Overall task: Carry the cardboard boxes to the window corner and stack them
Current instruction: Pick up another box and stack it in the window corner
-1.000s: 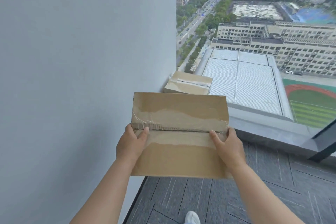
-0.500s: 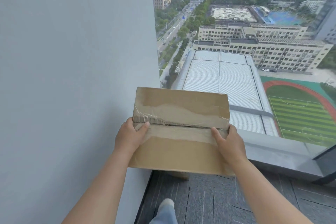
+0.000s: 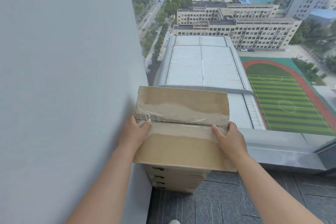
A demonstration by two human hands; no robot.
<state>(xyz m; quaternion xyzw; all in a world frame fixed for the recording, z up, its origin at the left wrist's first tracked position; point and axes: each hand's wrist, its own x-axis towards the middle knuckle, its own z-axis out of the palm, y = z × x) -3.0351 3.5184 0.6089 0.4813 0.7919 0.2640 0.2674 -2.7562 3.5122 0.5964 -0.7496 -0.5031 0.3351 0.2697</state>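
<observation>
Gripping one box (image 3: 181,129) — two hands (image 3: 133,133) (image 3: 230,139) — over one stack (image 3: 174,180).

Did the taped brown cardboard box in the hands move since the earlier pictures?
Yes, forward toward the window: the stack of brown cardboard boxes by the grey wall lay beyond the taped brown cardboard box, and now sits beneath it.

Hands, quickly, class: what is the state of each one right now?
Left hand: holding the cardboard box, left edge.
Right hand: holding the same box, right edge.
</observation>
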